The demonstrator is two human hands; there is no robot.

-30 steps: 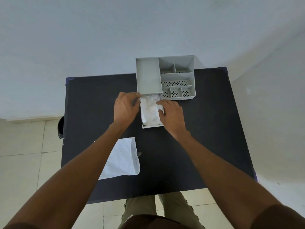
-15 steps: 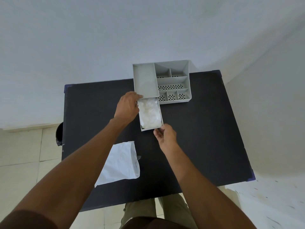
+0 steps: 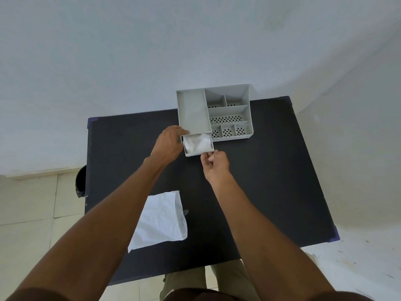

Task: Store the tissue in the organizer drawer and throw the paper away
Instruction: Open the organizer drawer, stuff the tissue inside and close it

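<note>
The drawer (image 3: 198, 146) (tissue (image 3: 198, 143) inside) has slid further shut; right hand (image 3: 214, 162) fingertips pinch its front, left hand (image 3: 168, 144) curls against the organizer (image 3: 213, 115); paper (image 3: 160, 221) remains.

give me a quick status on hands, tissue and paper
Left hand braces organizer; right hand at drawer front. Tissue inside, drawer part open. Paper on table, nothing blocking.
</note>
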